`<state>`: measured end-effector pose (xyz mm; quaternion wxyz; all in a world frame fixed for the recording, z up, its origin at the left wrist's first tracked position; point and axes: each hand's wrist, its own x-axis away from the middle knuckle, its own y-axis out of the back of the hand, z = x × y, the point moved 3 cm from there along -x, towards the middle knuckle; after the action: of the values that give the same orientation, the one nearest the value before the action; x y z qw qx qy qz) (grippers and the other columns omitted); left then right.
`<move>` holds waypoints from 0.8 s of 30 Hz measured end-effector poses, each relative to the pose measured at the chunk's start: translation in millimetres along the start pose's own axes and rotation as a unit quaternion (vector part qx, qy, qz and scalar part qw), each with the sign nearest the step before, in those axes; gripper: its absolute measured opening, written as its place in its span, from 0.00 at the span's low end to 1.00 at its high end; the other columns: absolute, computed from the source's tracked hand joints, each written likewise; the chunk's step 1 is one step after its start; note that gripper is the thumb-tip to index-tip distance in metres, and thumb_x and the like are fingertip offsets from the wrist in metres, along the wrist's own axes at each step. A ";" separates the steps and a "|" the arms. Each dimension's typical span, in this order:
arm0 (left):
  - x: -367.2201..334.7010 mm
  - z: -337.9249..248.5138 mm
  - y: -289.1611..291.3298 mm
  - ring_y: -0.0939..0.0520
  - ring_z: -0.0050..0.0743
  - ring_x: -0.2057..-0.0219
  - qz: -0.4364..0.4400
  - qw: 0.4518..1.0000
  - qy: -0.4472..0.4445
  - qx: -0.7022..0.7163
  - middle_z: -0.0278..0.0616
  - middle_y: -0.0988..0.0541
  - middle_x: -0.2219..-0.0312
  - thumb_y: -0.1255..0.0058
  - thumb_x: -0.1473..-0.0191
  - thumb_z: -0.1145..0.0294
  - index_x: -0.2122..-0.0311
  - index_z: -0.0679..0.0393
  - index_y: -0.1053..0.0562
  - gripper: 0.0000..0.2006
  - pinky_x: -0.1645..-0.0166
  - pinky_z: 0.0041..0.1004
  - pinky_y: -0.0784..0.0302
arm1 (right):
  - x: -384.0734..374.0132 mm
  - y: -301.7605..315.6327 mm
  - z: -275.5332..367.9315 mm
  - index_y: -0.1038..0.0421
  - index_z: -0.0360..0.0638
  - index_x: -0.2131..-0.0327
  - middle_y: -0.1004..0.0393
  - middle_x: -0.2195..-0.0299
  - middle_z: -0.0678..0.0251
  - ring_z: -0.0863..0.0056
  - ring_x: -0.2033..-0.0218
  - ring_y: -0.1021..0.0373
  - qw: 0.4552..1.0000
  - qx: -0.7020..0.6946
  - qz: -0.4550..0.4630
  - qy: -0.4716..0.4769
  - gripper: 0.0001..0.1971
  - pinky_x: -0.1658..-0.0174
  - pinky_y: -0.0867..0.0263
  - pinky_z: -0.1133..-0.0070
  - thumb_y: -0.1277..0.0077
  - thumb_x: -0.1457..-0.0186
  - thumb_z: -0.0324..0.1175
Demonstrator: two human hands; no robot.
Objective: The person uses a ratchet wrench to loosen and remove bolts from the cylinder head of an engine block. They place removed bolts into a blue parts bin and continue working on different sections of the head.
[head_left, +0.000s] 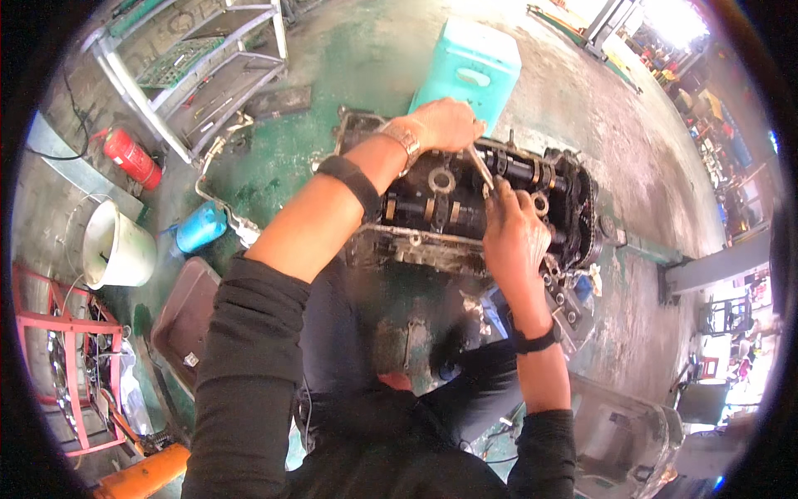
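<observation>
We are looking down on a greasy engine block (465, 212) that sits on the green-stained concrete floor (582, 108) right in front of us, its top open so that the shaft (519, 170) with its rings and the chain gear (586, 216) at the right end show.

Our left hand (449, 123) reaches over the far side of the engine and is closed around the upper end of a slim metal wrench (480, 165). The wrench slants down from that fist toward the middle of the engine top, just beside the shaft. A metal bracelet (406, 140) sits on that wrist and a dark band (356, 183) lies further up the forearm.

Our right hand (514, 233) rests on the near side of the engine top, fingers (509, 200) curled up around the lower end of the wrench where it meets the engine. We cannot tell whether these fingers pinch the tool itself or a part under it. A black watch (536, 341) is on that wrist. The two hands are close together, one at each end of the wrench.

Beyond the engine stands a turquoise plastic can (474, 66). To the left we see a metal shelf rack (199, 75), a red fire extinguisher (133, 158) lying on the floor, a white bucket (116, 245), a blue cylinder (201, 226) and a dark tray (183, 320). A red frame (71, 366) stands at the far left edge.
</observation>
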<state>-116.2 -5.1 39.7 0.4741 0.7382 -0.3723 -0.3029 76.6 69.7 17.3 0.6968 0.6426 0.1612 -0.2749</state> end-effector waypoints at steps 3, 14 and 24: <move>-8.1 8.1 -8.2 0.19 0.55 0.60 0.015 0.997 0.021 0.072 0.57 0.20 0.64 0.61 0.40 0.50 0.67 0.61 0.20 0.24 0.50 0.43 0.25 | -0.2 -5.1 -5.9 0.26 0.46 0.55 0.25 0.68 0.60 0.55 0.69 0.27 1.000 -0.010 0.009 -0.014 0.13 0.68 0.31 0.66 0.47 0.42 0.37; -31.0 16.8 -30.8 0.22 0.53 0.51 -0.095 0.991 0.098 0.000 0.56 0.22 0.54 0.57 0.45 0.52 0.57 0.61 0.21 0.23 0.45 0.42 0.28 | -11.1 -1.5 -11.0 0.24 0.37 0.57 0.24 0.72 0.56 0.58 0.73 0.26 0.997 -0.033 0.021 0.059 0.23 0.69 0.31 0.71 0.36 0.52 0.43; -20.0 6.1 -24.0 0.17 0.49 0.62 -0.046 0.973 -0.096 -0.203 0.54 0.18 0.68 0.50 0.51 0.66 0.68 0.57 0.18 0.11 0.56 0.39 0.23 | -27.2 -7.9 -47.4 0.25 0.38 0.55 0.22 0.66 0.56 0.60 0.70 0.24 0.989 -0.017 0.032 0.142 0.22 0.67 0.28 0.74 0.36 0.52 0.39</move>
<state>-125.6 15.3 17.1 0.5617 0.6103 -0.3120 -0.4634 56.4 120.9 20.8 0.6863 0.6676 0.2427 -0.1561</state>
